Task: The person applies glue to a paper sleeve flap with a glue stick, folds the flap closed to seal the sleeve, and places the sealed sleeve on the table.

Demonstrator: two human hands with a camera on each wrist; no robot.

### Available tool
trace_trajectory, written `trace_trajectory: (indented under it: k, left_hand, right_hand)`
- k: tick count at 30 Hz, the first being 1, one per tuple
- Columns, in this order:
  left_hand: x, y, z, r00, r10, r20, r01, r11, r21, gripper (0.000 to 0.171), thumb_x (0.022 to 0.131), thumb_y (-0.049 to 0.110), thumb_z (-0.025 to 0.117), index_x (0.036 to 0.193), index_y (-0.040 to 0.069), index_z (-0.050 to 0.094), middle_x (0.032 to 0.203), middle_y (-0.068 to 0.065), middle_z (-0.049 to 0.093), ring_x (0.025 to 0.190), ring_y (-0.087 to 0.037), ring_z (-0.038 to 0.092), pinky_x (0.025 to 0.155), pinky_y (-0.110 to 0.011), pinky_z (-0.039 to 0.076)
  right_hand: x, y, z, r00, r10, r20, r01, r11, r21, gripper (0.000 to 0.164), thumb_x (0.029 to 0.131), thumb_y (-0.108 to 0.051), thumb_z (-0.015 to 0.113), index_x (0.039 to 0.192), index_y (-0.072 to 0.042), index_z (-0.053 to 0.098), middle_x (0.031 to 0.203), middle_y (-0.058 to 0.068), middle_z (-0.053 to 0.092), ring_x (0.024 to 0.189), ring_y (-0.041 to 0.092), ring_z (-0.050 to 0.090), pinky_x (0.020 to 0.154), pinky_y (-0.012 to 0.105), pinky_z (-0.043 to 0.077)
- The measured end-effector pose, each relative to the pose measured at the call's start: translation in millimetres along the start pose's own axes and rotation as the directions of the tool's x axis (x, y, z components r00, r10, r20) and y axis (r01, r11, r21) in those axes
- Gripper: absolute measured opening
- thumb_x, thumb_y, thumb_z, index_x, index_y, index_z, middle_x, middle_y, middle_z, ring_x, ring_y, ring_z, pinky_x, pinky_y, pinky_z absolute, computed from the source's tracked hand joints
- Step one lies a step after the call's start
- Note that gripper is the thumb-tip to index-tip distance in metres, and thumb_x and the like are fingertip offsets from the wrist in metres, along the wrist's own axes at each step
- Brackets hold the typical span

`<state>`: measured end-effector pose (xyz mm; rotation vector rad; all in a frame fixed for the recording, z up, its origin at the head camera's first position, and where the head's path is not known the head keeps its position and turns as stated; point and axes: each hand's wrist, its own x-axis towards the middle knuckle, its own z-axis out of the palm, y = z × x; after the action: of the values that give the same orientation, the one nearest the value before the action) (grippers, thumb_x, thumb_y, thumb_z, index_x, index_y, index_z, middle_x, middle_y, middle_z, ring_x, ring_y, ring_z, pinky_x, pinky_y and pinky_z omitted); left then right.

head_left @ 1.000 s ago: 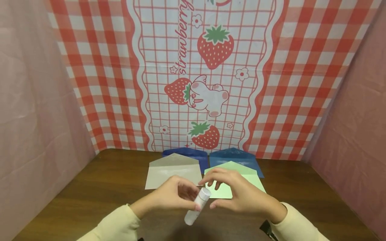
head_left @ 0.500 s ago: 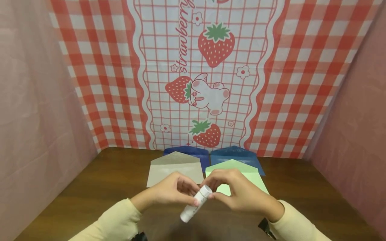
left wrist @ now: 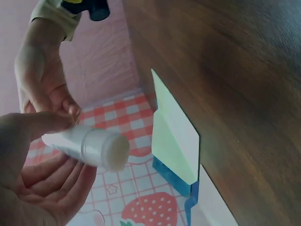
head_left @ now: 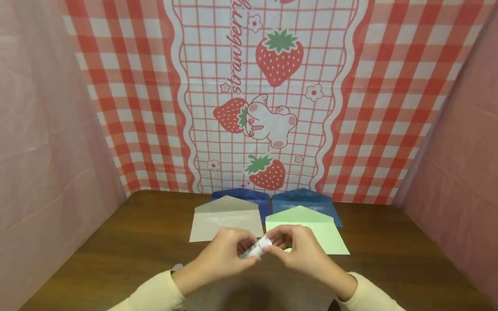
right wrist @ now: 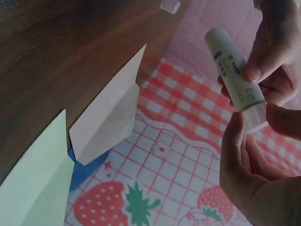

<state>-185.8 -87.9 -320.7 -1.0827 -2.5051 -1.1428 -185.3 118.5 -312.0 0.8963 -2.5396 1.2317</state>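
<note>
My left hand (head_left: 229, 252) grips a white glue stick (head_left: 256, 249) between its thumb and curled fingers, above the table. My right hand (head_left: 295, 246) pinches the stick's upper right end. In the right wrist view, the thumb and fingers meet around the white collar (right wrist: 255, 117) at that end of the printed tube (right wrist: 235, 70). The other end, off-white with a ridged ring (left wrist: 113, 149), faces the camera in the left wrist view. A small translucent cap (right wrist: 170, 5) lies on the table, partly visible beside the left forearm (head_left: 190, 276) in the head view.
Ahead of the hands lie a beige envelope (head_left: 225, 222) and a pale green envelope (head_left: 330, 237), flaps raised. Behind them are a dark blue envelope (head_left: 264, 207) and a teal blue one (head_left: 327, 209). A strawberry-print cloth (head_left: 272, 129) hangs behind the wooden table (head_left: 116, 259).
My right hand has come in to the stick's end and pinches it. The left hand has tilted the stick, covering more of its lower part. The cap now shows beside the left forearm.
</note>
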Motion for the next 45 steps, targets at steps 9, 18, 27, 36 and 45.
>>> trace_trajectory:
  k: [9, 18, 27, 36, 45]
  left_hand:
    - [-0.2, -6.6, -22.1, 0.930, 0.005, 0.367, 0.164, 0.888, -0.430, 0.027, 0.082, 0.008, 0.072, 0.101, -0.011, 0.068, 0.093, -0.028, 0.071, 0.078, 0.003, 0.066, 0.077, -0.020, 0.056]
    - [-0.9, -2.6, -19.6, 0.907, 0.058, 0.417, 0.183, 0.838, -0.514, 0.027, 0.081, 0.002, 0.070, 0.101, -0.015, 0.064, 0.094, -0.034, 0.068, 0.078, 0.002, 0.065, 0.077, -0.020, 0.057]
    - [2.6, 1.5, -13.5, 0.971, -0.093, 0.222, 0.153, 0.949, -0.274, 0.025, 0.076, 0.015, 0.079, 0.094, 0.000, 0.072, 0.084, -0.013, 0.074, 0.071, 0.003, 0.064, 0.066, -0.017, 0.055]
    - [4.5, 0.1, -5.0, 0.995, -0.061, 0.076, 0.069, 0.992, -0.102, 0.018, 0.076, 0.012, 0.077, 0.090, 0.003, 0.072, 0.081, -0.009, 0.074, 0.069, 0.006, 0.060, 0.063, -0.013, 0.053]
    - [4.5, -3.8, -4.8, 0.993, -0.066, 0.100, 0.076, 0.991, -0.109, 0.018, 0.077, 0.013, 0.077, 0.091, 0.003, 0.071, 0.083, -0.008, 0.074, 0.070, 0.006, 0.060, 0.066, -0.014, 0.053]
  right_hand:
    - [2, -6, -28, 0.881, -0.432, 0.193, 0.430, 0.901, 0.059, 0.043, 0.080, -0.015, 0.077, 0.119, -0.016, 0.057, 0.112, -0.001, 0.063, 0.098, 0.008, 0.060, 0.077, 0.023, 0.056]
    - [1, -17, -28, 0.785, -0.574, 0.233, 0.581, 0.813, 0.042, 0.024, 0.084, -0.010, 0.072, 0.106, -0.018, 0.063, 0.099, -0.007, 0.066, 0.091, 0.002, 0.061, 0.078, 0.016, 0.053]
    - [1, -2, -20, 0.875, -0.462, 0.144, 0.467, 0.884, 0.001, 0.024, 0.082, -0.004, 0.072, 0.104, -0.014, 0.066, 0.097, -0.002, 0.070, 0.087, 0.005, 0.065, 0.072, 0.018, 0.057]
    - [3, 10, -13, 0.929, -0.357, 0.095, 0.353, 0.934, 0.059, 0.024, 0.080, 0.001, 0.072, 0.102, -0.007, 0.067, 0.097, 0.007, 0.070, 0.083, 0.013, 0.069, 0.070, 0.023, 0.059]
    - [3, 16, -8, 0.913, -0.402, 0.070, 0.400, 0.916, 0.042, 0.023, 0.083, -0.002, 0.071, 0.105, -0.007, 0.066, 0.099, 0.007, 0.069, 0.083, 0.008, 0.067, 0.068, 0.023, 0.059]
